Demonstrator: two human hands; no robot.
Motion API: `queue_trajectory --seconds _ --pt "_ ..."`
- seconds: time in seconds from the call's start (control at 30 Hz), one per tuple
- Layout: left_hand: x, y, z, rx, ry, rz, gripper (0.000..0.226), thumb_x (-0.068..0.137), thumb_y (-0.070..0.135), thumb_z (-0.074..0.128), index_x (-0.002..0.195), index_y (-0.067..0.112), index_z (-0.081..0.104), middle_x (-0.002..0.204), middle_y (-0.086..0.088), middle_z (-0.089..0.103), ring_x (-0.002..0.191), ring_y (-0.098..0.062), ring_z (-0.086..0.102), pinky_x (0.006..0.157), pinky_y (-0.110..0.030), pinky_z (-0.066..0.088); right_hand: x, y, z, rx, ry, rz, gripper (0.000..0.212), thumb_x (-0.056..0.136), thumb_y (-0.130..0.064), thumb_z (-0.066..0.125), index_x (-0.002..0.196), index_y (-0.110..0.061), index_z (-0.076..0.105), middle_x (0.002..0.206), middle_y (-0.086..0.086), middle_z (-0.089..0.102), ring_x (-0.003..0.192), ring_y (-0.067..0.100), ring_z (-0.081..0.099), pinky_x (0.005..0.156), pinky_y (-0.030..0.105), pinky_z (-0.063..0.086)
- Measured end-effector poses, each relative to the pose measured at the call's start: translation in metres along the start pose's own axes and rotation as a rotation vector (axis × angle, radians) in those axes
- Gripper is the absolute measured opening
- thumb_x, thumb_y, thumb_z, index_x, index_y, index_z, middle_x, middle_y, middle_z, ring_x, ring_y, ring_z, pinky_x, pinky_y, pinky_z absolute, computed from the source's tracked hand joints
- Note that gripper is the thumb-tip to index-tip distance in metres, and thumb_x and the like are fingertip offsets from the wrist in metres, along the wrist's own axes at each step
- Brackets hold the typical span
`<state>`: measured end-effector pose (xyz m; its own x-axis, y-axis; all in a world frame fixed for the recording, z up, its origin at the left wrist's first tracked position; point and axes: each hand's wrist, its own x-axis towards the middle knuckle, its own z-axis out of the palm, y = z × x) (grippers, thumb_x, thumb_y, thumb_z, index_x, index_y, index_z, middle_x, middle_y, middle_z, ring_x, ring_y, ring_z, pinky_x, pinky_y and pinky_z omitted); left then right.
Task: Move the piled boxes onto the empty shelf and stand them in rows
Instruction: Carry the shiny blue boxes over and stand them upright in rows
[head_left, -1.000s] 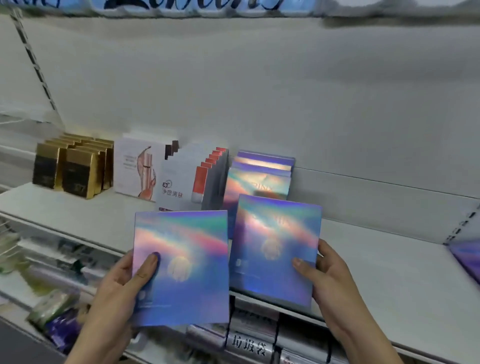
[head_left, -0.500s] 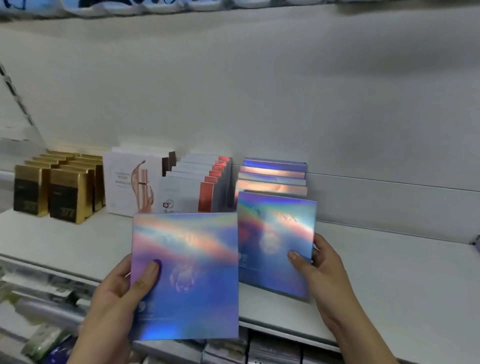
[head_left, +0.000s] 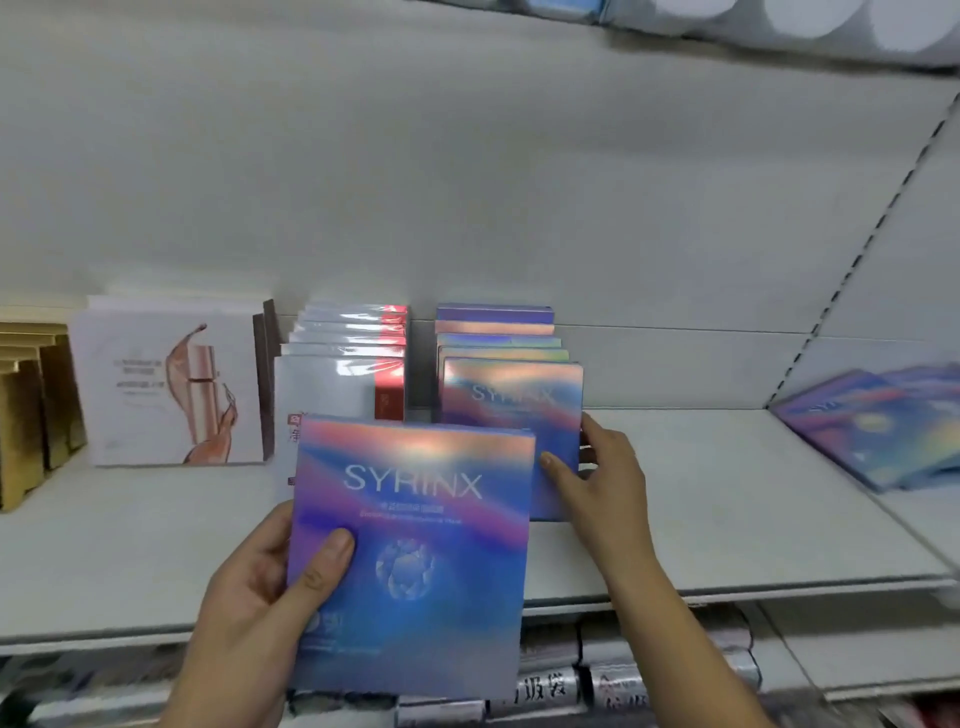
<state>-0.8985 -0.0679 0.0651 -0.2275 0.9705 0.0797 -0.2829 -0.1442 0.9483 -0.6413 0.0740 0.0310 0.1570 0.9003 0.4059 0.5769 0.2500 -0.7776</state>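
In the head view, the left hand (head_left: 260, 597) grips a near SYRINX box (head_left: 410, 556) whose corner hides part of the upright SYRINX box (head_left: 511, 410), which the right hand (head_left: 602, 478) pinches on the white shelf (head_left: 727, 519), and right of that hand a blurred pile of boxes (head_left: 872, 431) is cut off.

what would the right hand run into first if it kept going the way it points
The right hand grips the front shiny box; pushed on toward the back, that box would probably meet the row of matching boxes behind it. The gap is unclear.
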Motion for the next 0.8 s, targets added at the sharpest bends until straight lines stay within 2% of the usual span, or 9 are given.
queue_trajectory --seconds 0.1,0.27,0.33,0.4,0.47,0.53,0.6,0.7,0.8 --pt "0.001 0.001 -0.002 -0.029 -0.015 -0.038 0.053 0.045 0.036 0.093 0.096 0.029 0.080 0.099 -0.014 0.080 0.082 -0.023 0.078 0.068 -0.034 0.064 0.001 -0.003 0.001 -0.037 -0.002 0.018 0.046 0.086 -0.022 0.076 0.130 -0.026 0.062 0.107 -0.003 0.056 0.089 0.002 0.058 0.068 0.005 0.042" --pt "-0.001 -0.005 0.015 -0.083 -0.017 -0.061 0.036 0.064 0.034 0.084 0.098 0.024 0.079 0.102 -0.016 0.079 0.084 -0.025 0.078 0.069 -0.033 0.064 0.002 -0.006 -0.001 0.004 -0.030 0.082 0.050 0.086 -0.029 0.076 0.133 -0.027 0.059 0.111 -0.004 0.062 0.098 0.013 0.064 0.078 0.024 0.053" --pt "-0.001 -0.007 0.024 -0.077 -0.039 -0.042 0.061 0.052 0.047 0.095 0.105 0.022 0.078 0.106 -0.017 0.078 0.090 -0.027 0.078 0.073 -0.035 0.064 -0.008 -0.014 -0.015 0.060 0.016 0.109 0.047 0.091 -0.031 0.072 0.135 -0.026 0.057 0.113 -0.006 0.063 0.101 0.008 0.063 0.082 0.022 0.053" --pt "-0.002 -0.009 0.033 -0.074 -0.022 -0.031 0.082 0.040 0.056 0.098 0.111 0.020 0.075 0.108 -0.016 0.078 0.094 -0.029 0.077 0.076 -0.037 0.064 -0.026 -0.030 -0.035 0.236 0.069 0.146 0.030 0.098 -0.028 0.064 0.127 -0.026 0.063 0.110 -0.005 0.069 0.098 0.004 0.065 0.081 0.016 0.053" --pt "0.000 -0.016 0.041 -0.079 0.013 -0.011 0.068 0.054 0.044 0.095 0.112 0.017 0.074 0.108 -0.014 0.078 0.093 -0.026 0.077 0.077 -0.035 0.063 -0.046 -0.047 -0.055 0.536 -0.034 0.183 0.020 0.103 -0.027 0.055 0.116 -0.022 0.069 0.103 0.002 0.076 0.091 0.012 0.071 0.079 0.024 0.058" --pt "-0.001 -0.021 0.052 -0.098 0.028 -0.004 0.043 0.073 0.025 0.078 0.114 0.013 0.072 0.107 -0.013 0.078 0.090 -0.022 0.076 0.077 -0.032 0.063 -0.066 -0.062 -0.069 0.707 -0.281 0.202 0.023 0.099 -0.032 0.059 0.115 -0.020 0.071 0.104 0.004 0.079 0.091 0.020 0.075 0.077 0.029 0.061" --pt "-0.001 -0.027 0.062 -0.080 0.026 -0.009 0.038 0.079 0.017 0.068 0.116 0.010 0.070 0.108 -0.014 0.078 0.091 -0.021 0.076 0.078 -0.032 0.063 -0.077 -0.063 -0.072 0.726 -0.423 0.224 0.032 0.090 -0.021 0.070 0.121 -0.019 0.066 0.108 0.001 0.079 0.098 0.020 0.075 0.082 0.032 0.062" --pt "-0.003 -0.030 0.071 -0.037 0.017 0.007 0.037 0.079 0.017 0.068 0.115 0.010 0.070 0.107 -0.011 0.079 0.092 -0.021 0.076 0.077 -0.031 0.063 -0.074 -0.053 -0.073 0.714 -0.400 0.261 0.041 0.087 0.002 0.071 0.123 -0.012 0.059 0.106 0.005 0.079 0.097 0.023 0.076 0.080 0.036 0.063" --pt "-0.002 -0.031 0.074 0.091 0.023 0.038 0.037 0.076 0.021 0.072 0.113 0.016 0.072 0.105 -0.005 0.080 0.100 -0.022 0.075 0.086 -0.033 0.062 -0.060 -0.041 -0.076 0.745 -0.352 0.268 0.036 0.088 0.006 0.068 0.119 -0.011 0.062 0.102 0.007 0.080 0.092 0.022 0.077 0.073 0.032 0.062"
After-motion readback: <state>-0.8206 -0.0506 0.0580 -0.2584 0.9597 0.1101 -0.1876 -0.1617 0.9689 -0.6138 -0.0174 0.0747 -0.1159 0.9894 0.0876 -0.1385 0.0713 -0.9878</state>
